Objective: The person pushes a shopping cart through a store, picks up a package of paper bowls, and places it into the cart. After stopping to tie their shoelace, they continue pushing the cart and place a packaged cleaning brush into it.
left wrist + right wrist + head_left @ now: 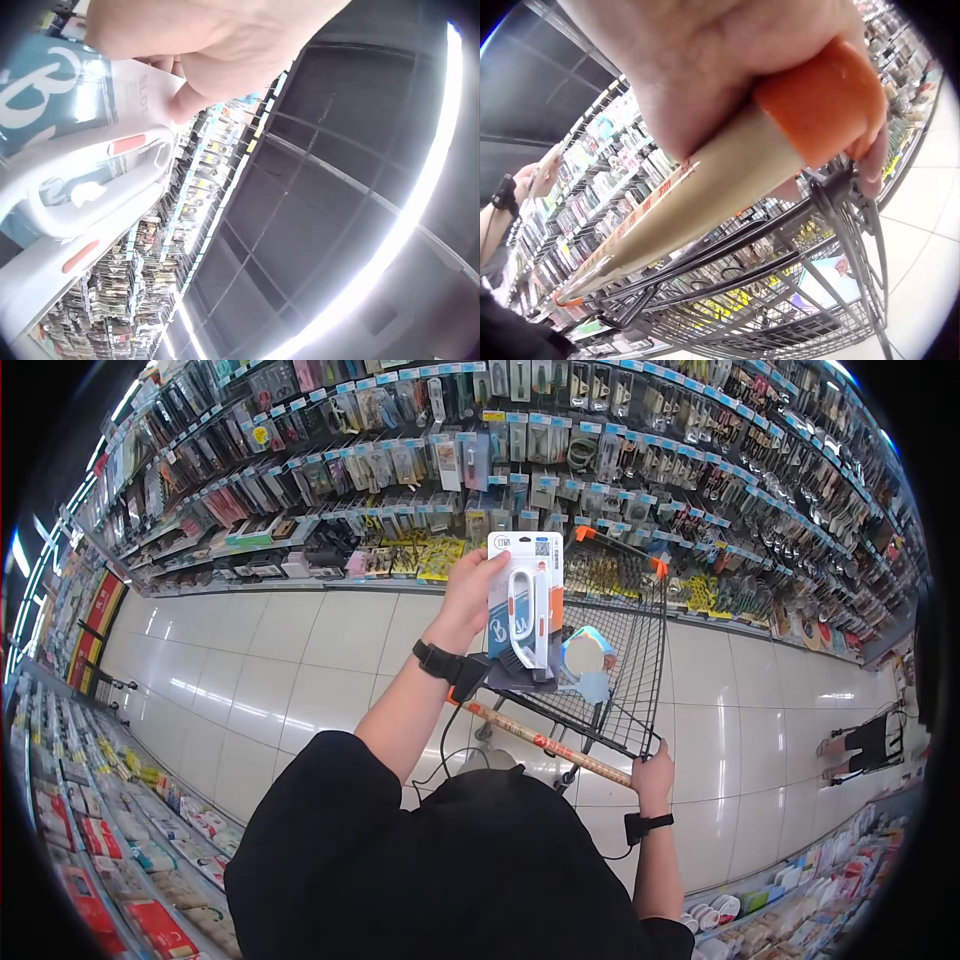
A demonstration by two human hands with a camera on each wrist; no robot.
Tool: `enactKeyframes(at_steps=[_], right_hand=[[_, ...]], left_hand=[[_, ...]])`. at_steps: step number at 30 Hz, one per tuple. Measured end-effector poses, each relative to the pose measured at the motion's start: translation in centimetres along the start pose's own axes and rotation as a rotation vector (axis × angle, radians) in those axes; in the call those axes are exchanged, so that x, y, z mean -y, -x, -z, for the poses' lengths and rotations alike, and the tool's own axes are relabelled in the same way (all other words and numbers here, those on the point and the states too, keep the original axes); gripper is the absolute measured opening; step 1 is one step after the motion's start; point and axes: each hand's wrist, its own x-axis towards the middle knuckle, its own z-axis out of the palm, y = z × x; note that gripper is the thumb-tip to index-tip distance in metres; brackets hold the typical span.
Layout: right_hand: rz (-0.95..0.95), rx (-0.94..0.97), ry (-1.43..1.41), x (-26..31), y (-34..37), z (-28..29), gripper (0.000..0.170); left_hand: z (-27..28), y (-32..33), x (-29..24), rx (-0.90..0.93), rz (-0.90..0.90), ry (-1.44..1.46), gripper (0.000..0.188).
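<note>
My left hand (468, 598) pinches the upper left edge of a carded brush pack (525, 610), held upright over the near end of a shopping cart (630, 650). The pack has a white looped handle with orange patches and dark bristles at the bottom. In the left wrist view the thumb presses on the card beside the white handle (97, 161). My right hand (654, 775) grips the right end of the cart's push bar (550, 745). Seen from the right wrist, its fingers wrap around the bar's orange end cap (821, 97).
Inside the cart lies a package with a round shiny panel (587, 655). Shelves of hanging packs (540, 435) run along the aisle ahead. More stocked shelves (130, 840) stand close behind on the left. Another cart (875, 745) is at the far right on the tiled floor (340, 630).
</note>
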Motion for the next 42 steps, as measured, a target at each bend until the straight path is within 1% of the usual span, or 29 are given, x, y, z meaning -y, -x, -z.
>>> enactKeyframes(at_steps=[5,7,8,10,11,12,14,15,16,18,20,22,23,24,25,26,29,30,32,33,34,36,37,38,40,41,42], right_hand=[[0.017,0.019,0.003,0.9,0.0,0.3,0.064],[0.007,0.041,-0.017,1.2,-0.2,0.2,0.064],[0.014,0.047,-0.016,1.2,-0.3,0.1,0.064],[0.045,0.017,0.025,1.2,-0.3,-0.1,0.064],[0.044,0.027,0.027,1.4,-0.3,0.0,0.064],[0.044,0.039,0.016,1.8,-0.3,0.3,0.064],[0.046,0.061,0.011,2.0,-0.1,0.6,0.065],[0.051,0.07,0.014,2.0,-0.1,0.5,0.065],[0.055,0.083,0.018,2.0,-0.1,0.5,0.065],[0.06,0.098,0.025,2.1,0.0,0.5,0.065],[0.058,0.107,0.032,2.1,-0.2,0.5,0.066],[0.085,0.115,0.028,1.7,-0.3,0.2,0.067],[0.086,0.121,0.032,1.8,-0.2,0.2,0.067],[0.063,0.131,0.04,2.0,-0.4,0.2,0.067],[0.097,0.107,0.036,2.0,-0.5,0.1,0.067],[0.129,0.093,0.037,1.8,-0.1,0.0,0.068],[0.116,0.112,0.031,2.4,0.0,0.1,0.066],[0.096,0.128,0.041,2.8,0.1,0.3,0.066],[0.157,0.113,0.039,3.5,0.5,0.8,0.066],[0.133,0.124,0.042,3.5,0.8,0.7,0.066],[0.15,0.123,0.01,3.6,0.6,0.7,0.065],[0.149,0.123,-0.019,4.0,0.5,0.7,0.065],[0.162,0.123,-0.014,4.3,0.5,0.6,0.064],[0.175,0.126,-0.01,4.5,0.6,0.6,0.064],[0.164,0.128,-0.012,5.0,0.9,0.6,0.063],[0.156,0.143,-0.01,5.0,0.9,0.6,0.063],[0.152,0.155,-0.008,5.4,0.7,0.6,0.063]], left_hand=[[0.1,0.4,1.5,-0.019,0.038,-0.012,0.021],[0.8,1.0,2.5,0.036,0.167,0.083,0.025],[1.5,1.2,3.0,0.027,0.164,0.082,0.025],[2.8,1.7,4.3,0.065,0.276,0.22,0.031],[3.0,2.2,4.5,0.003,0.284,0.189,0.039],[3.2,2.8,4.6,-0.006,0.29,0.188,0.039],[3.9,3.9,4.7,-0.01,0.386,0.327,0.046],[3.0,4.8,4.6,-0.08,0.402,0.367,0.05],[3.9,5.1,5.7,-0.09,0.403,0.37,0.05],[6.3,5.5,8.2,0.144,0.556,0.686,0.048],[6.6,6.4,9.0,0.133,0.598,0.692,0.049],[5.9,7.8,9.3,0.055,0.636,0.543,0.05],[5.5,8.5,9.4,0.047,0.659,0.547,0.05],[5.1,8.9,9.2,0.088,0.681,0.519,0.05],[4.8,9.4,9.0,0.126,0.704,0.494,0.05],[4.6,10.2,9.1,0.11,0.739,0.504,0.05],[3.7,11.6,8.1,0.177,0.76,0.344,0.05],[3.7,12.1,8.2,0.169,0.785,0.351,0.05],[3.7,13.2,8.5,0.247,0.885,0.51,0.051],[3.6,13.9,8.5,0.264,0.928,0.46,0.046],[3.3,14.4,8.7,0.268,0.946,0.458,0.046],[2.4,16.3,8.6,0.399,0.776,0.169,0.047],[1.8,17.0,8.1,0.35,0.759,0.056,0.054],[1.7,17.3,8.2,0.356,0.772,0.056,0.054],[1.7,17.5,8.2,0.33,0.674,0.037,0.055],[1.2,17.6,8.0,0.304,0.626,0.0,0.052],[1.2,17.3,7.8,0.304,0.62,0.0,0.052]])
